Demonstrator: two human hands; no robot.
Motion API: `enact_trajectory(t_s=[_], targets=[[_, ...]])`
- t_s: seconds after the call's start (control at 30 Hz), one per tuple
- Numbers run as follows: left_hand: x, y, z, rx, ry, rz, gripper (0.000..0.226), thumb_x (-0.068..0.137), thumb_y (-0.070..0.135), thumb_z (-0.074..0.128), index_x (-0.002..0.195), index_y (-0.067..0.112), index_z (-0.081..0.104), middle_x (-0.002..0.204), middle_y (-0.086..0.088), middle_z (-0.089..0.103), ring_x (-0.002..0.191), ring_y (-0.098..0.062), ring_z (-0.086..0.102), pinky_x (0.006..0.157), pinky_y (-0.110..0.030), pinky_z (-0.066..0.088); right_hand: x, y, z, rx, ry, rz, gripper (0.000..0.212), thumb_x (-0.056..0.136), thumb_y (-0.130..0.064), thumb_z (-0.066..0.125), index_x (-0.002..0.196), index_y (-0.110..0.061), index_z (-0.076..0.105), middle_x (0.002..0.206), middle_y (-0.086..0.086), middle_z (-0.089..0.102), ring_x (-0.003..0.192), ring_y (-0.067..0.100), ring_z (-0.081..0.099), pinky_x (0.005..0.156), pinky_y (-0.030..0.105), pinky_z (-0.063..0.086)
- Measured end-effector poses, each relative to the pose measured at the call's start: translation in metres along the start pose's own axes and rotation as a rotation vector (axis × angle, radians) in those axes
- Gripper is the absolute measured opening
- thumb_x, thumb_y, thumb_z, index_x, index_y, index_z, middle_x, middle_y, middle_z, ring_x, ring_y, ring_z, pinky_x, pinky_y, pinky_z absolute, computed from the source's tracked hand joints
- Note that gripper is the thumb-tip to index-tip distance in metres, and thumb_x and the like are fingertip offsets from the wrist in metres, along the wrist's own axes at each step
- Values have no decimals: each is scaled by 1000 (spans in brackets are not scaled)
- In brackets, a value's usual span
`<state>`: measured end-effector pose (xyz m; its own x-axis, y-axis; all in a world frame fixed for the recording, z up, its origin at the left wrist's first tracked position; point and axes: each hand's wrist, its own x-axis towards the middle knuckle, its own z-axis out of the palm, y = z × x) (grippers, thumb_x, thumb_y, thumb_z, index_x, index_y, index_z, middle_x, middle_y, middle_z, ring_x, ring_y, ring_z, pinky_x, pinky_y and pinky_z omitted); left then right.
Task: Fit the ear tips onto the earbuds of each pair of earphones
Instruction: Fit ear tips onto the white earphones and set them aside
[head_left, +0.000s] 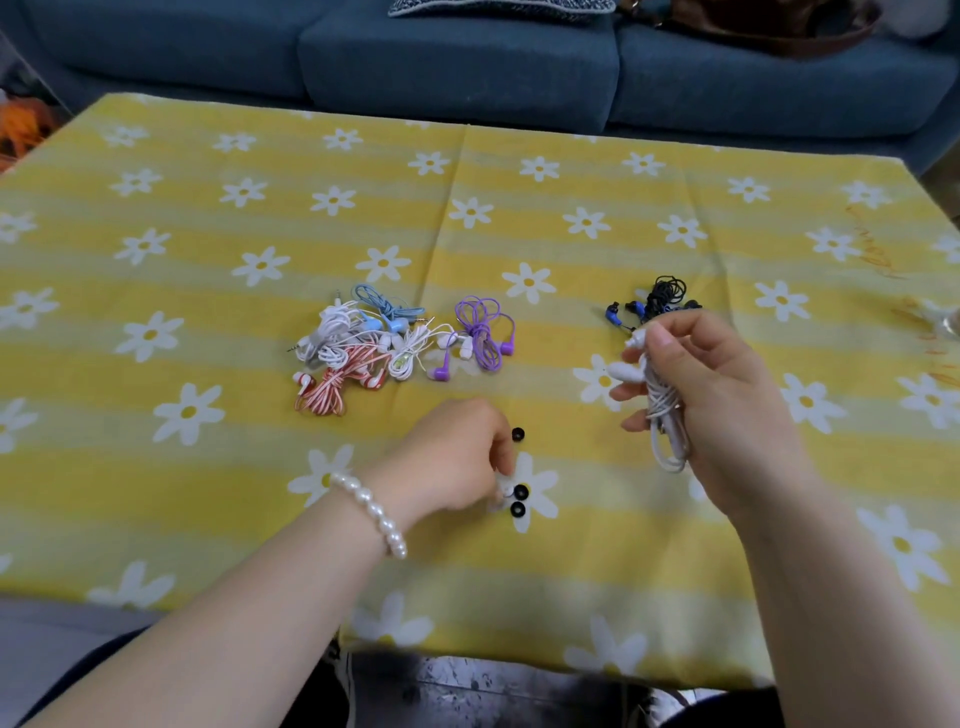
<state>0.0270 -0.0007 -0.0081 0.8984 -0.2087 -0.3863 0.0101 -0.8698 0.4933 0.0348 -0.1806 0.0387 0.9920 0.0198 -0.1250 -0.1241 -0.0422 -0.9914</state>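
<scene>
Left forearm (249, 597): bare, nearest the camera, reaching in from the lower left; a white pearl-bead bracelet (371, 512) circles the wrist.
Left hand (452, 457): lowered to the cloth, fingers curled down among the loose tips; whether they pinch one I cannot tell.
Small black ring-shaped ear tips (519, 500): two lie touching each other on a white daisy just beside the left fingertips; a third (518, 433) sits a little farther back, near the knuckles.
Yellow striped tablecloth with white daisies (208, 218): covers the whole tabletop.
Pile of coiled earphones (363, 348): left of centre, behind the left hand; white, pale blue and red-and-white striped pairs tangled together.
Purple coiled earphones (480, 335): at the pile's right edge.
Right hand (717, 395): raised above the cloth, fingers wrapped around a bundled white pair of earphones (662, 405); one white earbud (626, 371) juts out to the left, without a tip.
Blue-and-black earphones (657, 301): on the cloth just behind the right hand.
Dark blue fabric sofa (467, 62): along the table's far edge.
</scene>
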Motion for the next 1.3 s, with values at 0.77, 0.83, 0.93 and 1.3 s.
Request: enact_trajectory(t_s=[0.77,0.83,0.93,1.3], targets=[[-6,21,-20,-927,184,100,21,67,-7,75,73,9,62,52,3,65,51,-12,64,58,-27,53,-3,2,13,-111,-144,-28,15,86,-8,58,73,-10,64,75,13,59,62,14,51,55,16,41],[-8,22,-22,-961,166,141,15,69,-7,73,72,6,64,52,2,65,48,-10,63,52,-21,52,-3,1,12,-92,-148,-32,13,85,-7,58,74,-8,65,71,7,60,59,9,50,53,12,40],[-10,23,-26,-1042,177,171,10,70,-5,71,70,3,67,52,0,65,46,-10,61,51,-20,53,-3,0,11,-43,-141,-24,11,85,-4,58,75,-4,63,60,-6,63,53,4,60,54,10,42],[-9,33,-24,-1436,78,39,8,55,7,67,61,8,73,53,-2,65,49,-9,62,52,-18,53,-4,-1,11,44,-154,-72,9,69,-20,73,68,-13,68,61,-1,62,57,8,52,55,14,42]])
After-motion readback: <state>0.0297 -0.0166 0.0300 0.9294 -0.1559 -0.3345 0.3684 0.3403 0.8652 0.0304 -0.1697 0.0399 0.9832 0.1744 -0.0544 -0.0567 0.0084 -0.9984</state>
